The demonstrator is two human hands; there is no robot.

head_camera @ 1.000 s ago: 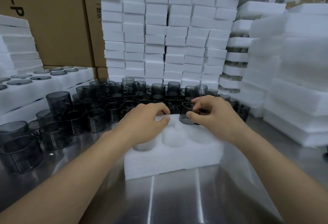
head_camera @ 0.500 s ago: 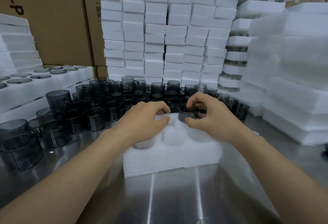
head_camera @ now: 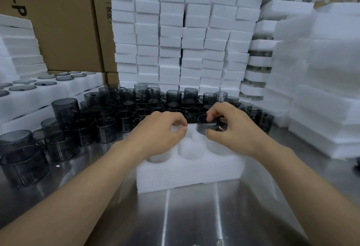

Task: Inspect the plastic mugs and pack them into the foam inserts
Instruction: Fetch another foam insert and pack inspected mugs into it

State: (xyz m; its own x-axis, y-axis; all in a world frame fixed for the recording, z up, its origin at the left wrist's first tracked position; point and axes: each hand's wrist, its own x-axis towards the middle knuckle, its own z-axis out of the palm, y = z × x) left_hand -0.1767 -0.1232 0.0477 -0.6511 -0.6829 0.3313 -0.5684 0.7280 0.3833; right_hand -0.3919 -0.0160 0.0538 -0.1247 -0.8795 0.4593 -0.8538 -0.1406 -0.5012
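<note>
- Progress: early on this foam insert [head_camera: 187, 173]. One mug [head_camera: 206, 128] sits in the back-right pocket, and its upper part stands proud of the foam. My read is that it's part-seated, not pushed home.
- The three front pockets of the insert look empty. The back-left pocket is hidden under the left hand [head_camera: 161, 131].
- Right hand [head_camera: 240, 131] pinches the mug, with the thumb on the near wall and the fingers curled over the far rim.
- Left hand's fingers and thumb are curled on the back-left edge of the insert. It looks like a pinch to steady it.
- Backlog: a dense cluster of loose mugs [head_camera: 124, 113] sits behind and left of the insert, so most of the job is left.
- Filled inserts [head_camera: 48, 91] are stacked far left of the insert with mug rims flush in the foam. Blank foam stacks [head_camera: 175, 31] stand behind it and to its right.
- Materials: the mugs are smoke-grey translucent plastic, short cylinders with side handles and glossy walls.
- The insert is white, soft-looking, matte foam, a rectangular block with round pockets.
- The table [head_camera: 194, 218] under the insert is brushed steel and reflective.
</note>
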